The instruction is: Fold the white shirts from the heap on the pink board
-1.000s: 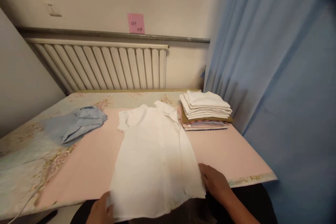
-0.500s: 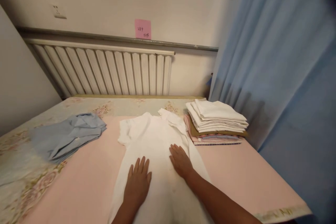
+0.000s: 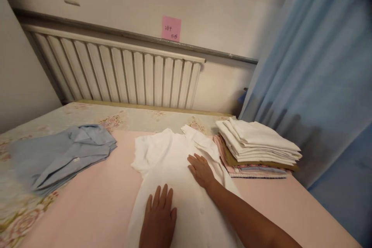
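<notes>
A white short-sleeved shirt lies spread out in front of me, its collar end toward the wall and its lower part running past the bottom of the view. Flat on its lower left half rests my left hand, fingers stretched out and slightly apart. My right hand lies on the shirt's upper right side, below the sleeve, with its fingers extended. Neither hand grips the cloth. The right sleeve area is rumpled, and some folds show there.
A pink cloth lies under the shirt on a floral bedspread. To the left is a crumpled blue garment. A stack of folded clothes stands at right, beside a blue curtain. Behind is a radiator.
My view has tilted and shifted a little. My left hand sits lower in the picture, nearer me; my right hand has stayed on the shirt's upper right. The shirt remains spread out.
</notes>
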Demonstrator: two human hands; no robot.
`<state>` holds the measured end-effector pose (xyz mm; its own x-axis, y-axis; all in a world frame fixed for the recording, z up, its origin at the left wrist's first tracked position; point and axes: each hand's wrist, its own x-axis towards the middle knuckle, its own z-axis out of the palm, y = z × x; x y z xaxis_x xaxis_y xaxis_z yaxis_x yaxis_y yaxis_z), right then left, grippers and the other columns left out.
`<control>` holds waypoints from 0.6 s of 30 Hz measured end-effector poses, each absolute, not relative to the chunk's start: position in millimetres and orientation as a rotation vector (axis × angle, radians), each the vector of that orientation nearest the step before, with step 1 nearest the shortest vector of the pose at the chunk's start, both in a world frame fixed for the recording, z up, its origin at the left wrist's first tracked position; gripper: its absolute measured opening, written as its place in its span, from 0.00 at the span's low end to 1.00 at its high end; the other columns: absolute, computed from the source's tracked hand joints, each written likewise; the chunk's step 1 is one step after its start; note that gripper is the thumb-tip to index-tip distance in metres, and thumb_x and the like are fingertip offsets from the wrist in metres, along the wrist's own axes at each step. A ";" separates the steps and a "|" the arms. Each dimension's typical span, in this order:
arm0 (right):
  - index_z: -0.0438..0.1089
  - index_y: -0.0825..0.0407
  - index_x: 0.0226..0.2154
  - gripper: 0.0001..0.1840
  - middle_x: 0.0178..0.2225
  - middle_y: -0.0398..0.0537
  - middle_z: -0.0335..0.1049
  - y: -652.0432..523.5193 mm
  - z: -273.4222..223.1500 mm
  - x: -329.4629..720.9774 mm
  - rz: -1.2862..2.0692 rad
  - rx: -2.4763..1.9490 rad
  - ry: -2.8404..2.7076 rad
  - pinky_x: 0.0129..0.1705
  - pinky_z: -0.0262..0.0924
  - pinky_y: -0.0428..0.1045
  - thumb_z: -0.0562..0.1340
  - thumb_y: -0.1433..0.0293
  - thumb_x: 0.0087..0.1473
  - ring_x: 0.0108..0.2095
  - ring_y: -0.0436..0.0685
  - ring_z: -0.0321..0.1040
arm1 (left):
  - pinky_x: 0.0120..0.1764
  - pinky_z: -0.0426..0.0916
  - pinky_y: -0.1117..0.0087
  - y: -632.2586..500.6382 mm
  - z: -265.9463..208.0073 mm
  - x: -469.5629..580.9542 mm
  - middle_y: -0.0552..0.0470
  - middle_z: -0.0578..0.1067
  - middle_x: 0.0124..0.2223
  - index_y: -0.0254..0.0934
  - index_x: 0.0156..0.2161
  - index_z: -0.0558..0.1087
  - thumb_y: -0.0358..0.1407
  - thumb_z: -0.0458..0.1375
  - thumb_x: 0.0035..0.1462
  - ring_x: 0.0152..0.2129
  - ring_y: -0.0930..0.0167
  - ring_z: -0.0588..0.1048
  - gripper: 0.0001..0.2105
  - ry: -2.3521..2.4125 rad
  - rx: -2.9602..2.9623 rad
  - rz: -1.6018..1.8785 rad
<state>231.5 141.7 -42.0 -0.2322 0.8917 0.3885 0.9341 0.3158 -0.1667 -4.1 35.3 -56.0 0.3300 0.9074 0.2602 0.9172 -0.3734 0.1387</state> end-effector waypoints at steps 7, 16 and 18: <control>0.69 0.48 0.49 0.16 0.53 0.48 0.69 156.8 -34.1 222.3 -0.039 -1.688 -2.074 0.59 0.46 0.57 0.53 0.66 0.61 0.58 0.61 0.57 | 0.61 0.53 0.49 40.5 -56.3 -8.6 0.52 0.59 0.65 0.41 0.62 0.62 0.34 0.46 0.59 0.63 0.61 0.54 0.24 -1.760 -2.566 -0.491; 0.69 0.50 0.47 0.16 0.47 0.49 0.72 239.0 32.4 74.6 0.147 -1.593 -2.042 0.51 0.56 0.49 0.53 0.68 0.59 0.47 0.55 0.67 | 0.60 0.57 0.50 57.3 -54.4 -25.6 0.46 0.60 0.64 0.37 0.61 0.63 0.33 0.48 0.57 0.62 0.60 0.58 0.25 -1.810 -2.583 -0.616; 0.69 0.51 0.48 0.17 0.47 0.49 0.73 253.6 38.1 27.6 0.235 -1.575 -2.070 0.50 0.58 0.49 0.56 0.64 0.58 0.47 0.56 0.68 | 0.60 0.57 0.51 59.8 -55.6 -28.9 0.46 0.61 0.64 0.37 0.61 0.63 0.32 0.48 0.57 0.62 0.61 0.57 0.25 -1.829 -2.591 -0.639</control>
